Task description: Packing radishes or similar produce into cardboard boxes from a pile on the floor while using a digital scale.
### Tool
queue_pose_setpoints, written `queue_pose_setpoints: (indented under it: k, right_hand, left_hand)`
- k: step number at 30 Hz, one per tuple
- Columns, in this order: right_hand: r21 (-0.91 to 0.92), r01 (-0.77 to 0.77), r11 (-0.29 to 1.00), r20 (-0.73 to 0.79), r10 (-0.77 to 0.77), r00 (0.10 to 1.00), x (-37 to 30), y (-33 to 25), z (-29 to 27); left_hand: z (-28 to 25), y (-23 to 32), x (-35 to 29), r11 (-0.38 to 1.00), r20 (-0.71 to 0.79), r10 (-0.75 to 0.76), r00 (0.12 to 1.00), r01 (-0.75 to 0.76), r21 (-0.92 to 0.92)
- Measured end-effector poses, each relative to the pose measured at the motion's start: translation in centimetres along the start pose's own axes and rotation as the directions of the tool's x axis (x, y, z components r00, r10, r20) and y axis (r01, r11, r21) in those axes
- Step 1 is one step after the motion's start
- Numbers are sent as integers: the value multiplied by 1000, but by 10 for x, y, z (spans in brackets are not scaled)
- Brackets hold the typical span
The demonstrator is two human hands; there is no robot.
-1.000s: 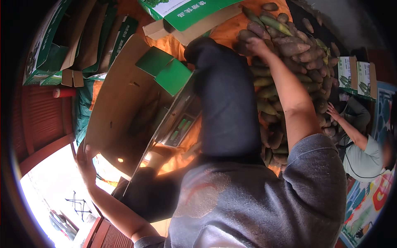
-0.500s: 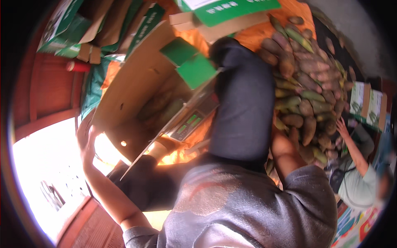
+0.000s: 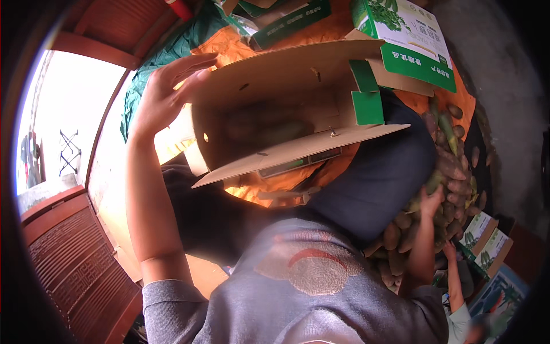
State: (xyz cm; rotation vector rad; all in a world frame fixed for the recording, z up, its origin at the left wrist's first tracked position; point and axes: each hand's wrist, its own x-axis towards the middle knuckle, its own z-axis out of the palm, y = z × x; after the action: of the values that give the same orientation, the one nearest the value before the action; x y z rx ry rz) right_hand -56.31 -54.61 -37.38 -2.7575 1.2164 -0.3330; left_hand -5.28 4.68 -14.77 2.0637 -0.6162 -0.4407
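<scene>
An open cardboard box with green end flaps lies between my legs, with dim long shapes inside. My left hand is at its left end, fingers stretched out by the rim and thumb apart; whether it presses on the cardboard I cannot tell. Far to the right, my right hand reaches past my knee into a heap of brownish-green and pinkish tubers. Its fingers are closed around a greenish tuber at the heap's near side. A scale with a green display shows partly below the box's near flap.
A green and white carton stands beyond the box, with another dark green carton at the top. Orange sheeting covers the floor. Another person's arm reaches toward the heap from the lower right, near small cartons. Carved wooden furniture stands at left.
The view has turned, so the box appears more level. My right hand, hidden behind my leg before, now shows at the tubers. My left hand has come to the box's upper left corner.
</scene>
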Motion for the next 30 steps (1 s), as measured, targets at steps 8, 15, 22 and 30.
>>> queue_pose_setpoints:
  k: [8, 15, 22, 30]
  right_hand:
    - [645, 338, 685, -426, -44, 903, 135, -205, -283]
    - [812, 565, 149, -264, -768, 583, 104, -474, -290]
    - [703, 678, 215, 351, -934, -68, 66, -603, -128]
    - [364, 892, 269, 791, -594, -144, 42, -620, 15]
  left_hand:
    - [-8, 9, -5, 937, 15, 87, 996, -87, 339]
    - [-12, -5, -6, 922, -53, 228, 972, -198, 332]
    - [-19, -14, -17, 901, -11, 265, 964, -243, 360]
    - [-22, -17, -16, 912, 26, 249, 968, -243, 330]
